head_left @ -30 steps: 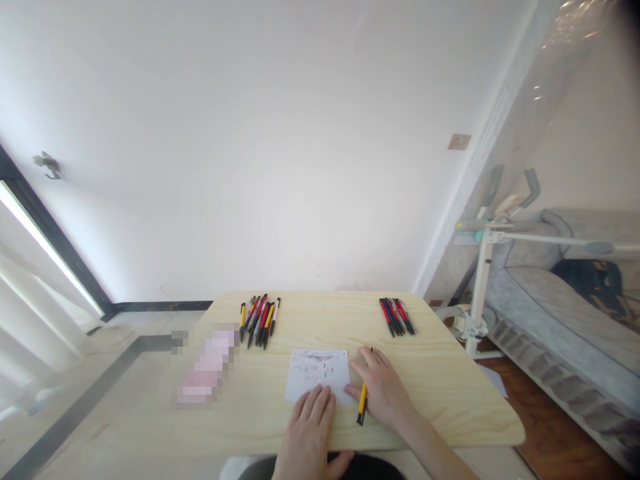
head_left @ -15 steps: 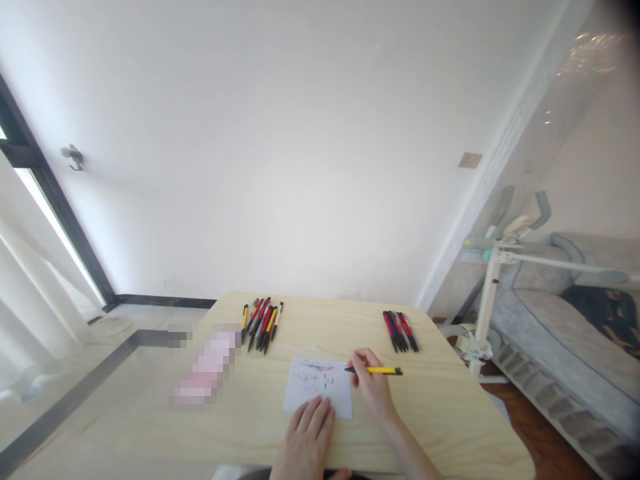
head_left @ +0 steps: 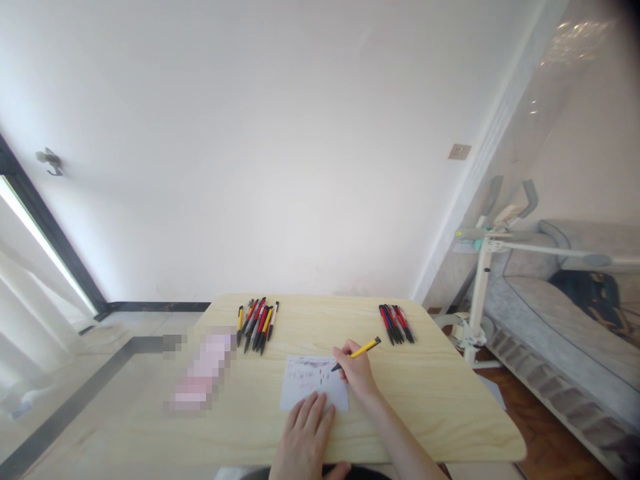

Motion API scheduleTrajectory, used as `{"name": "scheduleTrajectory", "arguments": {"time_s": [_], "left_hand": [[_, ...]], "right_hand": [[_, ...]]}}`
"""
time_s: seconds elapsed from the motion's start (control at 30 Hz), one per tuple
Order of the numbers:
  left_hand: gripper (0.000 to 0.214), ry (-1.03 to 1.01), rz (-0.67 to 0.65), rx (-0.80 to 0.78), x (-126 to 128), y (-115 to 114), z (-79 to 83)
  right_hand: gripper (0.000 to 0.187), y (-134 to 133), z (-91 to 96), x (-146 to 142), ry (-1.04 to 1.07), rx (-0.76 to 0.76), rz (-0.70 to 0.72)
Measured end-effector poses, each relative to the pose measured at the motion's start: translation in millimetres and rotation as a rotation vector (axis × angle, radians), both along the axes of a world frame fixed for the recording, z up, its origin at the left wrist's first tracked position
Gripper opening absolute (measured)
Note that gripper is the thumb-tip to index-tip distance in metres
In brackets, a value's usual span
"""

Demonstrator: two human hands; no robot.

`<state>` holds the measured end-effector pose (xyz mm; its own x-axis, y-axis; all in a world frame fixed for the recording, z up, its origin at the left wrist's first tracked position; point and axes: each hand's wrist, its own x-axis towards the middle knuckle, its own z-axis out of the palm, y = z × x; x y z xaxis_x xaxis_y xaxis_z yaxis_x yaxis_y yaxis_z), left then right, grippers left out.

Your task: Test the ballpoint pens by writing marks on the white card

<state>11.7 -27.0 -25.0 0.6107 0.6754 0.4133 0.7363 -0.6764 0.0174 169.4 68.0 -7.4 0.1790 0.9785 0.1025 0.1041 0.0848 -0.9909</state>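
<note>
Fingers [head_left: 339, 355] of the right hand [head_left: 361, 375] closed in a writing pinch, low on the barrel of a yellow pen [head_left: 364, 349]; black tip aims down and left, tail sticks up and right. Left hand [head_left: 305, 433]: nothing gripped, fingers stretched out flat over the near edge of the paper [head_left: 290, 400], thumb out by the desk's near edge. Paper lies face up around the middle of the desk [head_left: 440, 400], a bit closer to the near edge than the far one, dark and reddish marks mostly on its far half. Pen tip sits over the paper's right side, toward its far right corner; can't tell from here if it touches. Loose heap of pens [head_left: 259, 327] near the desk's far left corner, tidier row of pens [head_left: 396, 324] near the far right one, both well apart from the hands. Step looks like putting pen marks on the sheet. To do it well, I'd say: press evenly with the left fingers so the sheet can't skate, pinch light, rest the side of the right hand for steadiness, short strokes, aim for blank paper clear of existing marks. Likely snag: tip running off the right edge onto the wood.
</note>
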Motion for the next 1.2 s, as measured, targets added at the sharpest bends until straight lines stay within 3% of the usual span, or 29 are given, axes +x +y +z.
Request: {"name": "scheduleTrajectory", "arguments": {"time_s": [0.27, 0.67, 1.0, 1.07, 1.2], "left_hand": [[0.071, -0.005, 0.013, -0.006, -1, -1, -1.1], [0.071, 0.020, 0.015, -0.034, -1, -2, 2.2], [0.067, 0.018, -0.015, 0.044, -1, 0, 2.2], [0.064, -0.004, -0.014, 0.041, -2, -1, 5.2], [0.050, -0.037, 0.005, -0.027, -2, -4, 13.0]], "right_hand": [[0.027, -3, -3.4, 0, -0.095, 0.101, -0.097], [0.028, -1, -8.6, 1, -0.105, 0.115, -0.045], [0.026, -10, 8.4, 1, -0.044, 0.146, -0.108], [0.022, -16, 14.7, 2, -0.120, 0.204, -0.083], [0.018, -29, 23.3, 3, -0.595, 0.476, 0.107]]}}
